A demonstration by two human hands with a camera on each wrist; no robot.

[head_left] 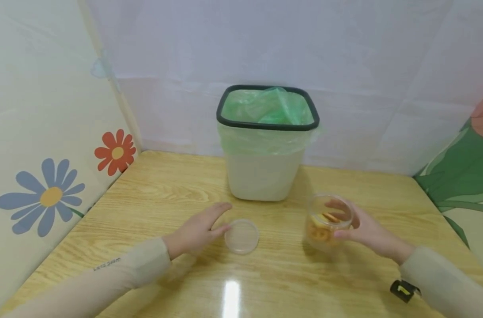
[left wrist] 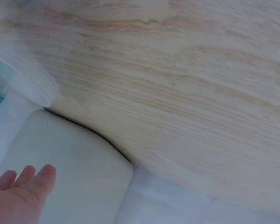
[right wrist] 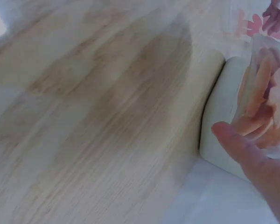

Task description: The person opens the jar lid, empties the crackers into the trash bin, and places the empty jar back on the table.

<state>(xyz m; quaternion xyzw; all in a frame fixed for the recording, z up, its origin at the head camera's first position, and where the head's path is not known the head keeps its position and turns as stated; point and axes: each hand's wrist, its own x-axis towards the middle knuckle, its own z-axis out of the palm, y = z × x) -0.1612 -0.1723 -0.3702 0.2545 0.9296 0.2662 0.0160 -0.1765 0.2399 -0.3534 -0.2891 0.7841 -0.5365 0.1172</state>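
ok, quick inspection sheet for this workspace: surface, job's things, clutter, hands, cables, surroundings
Surface: wooden table, glossy, glare near front edge.
Job's things: clear jar with orange snack pieces, lid off; clear lid flat on the table, apart from the jar.
Clutter: white bin with green liner at the back; small black object by the right sleeve.
Hands: left hand flat, fingertips at the lid; right hand grips the jar.
Cables: nothing seen.
Surroundings: white panel behind, flower-print panels on both sides.
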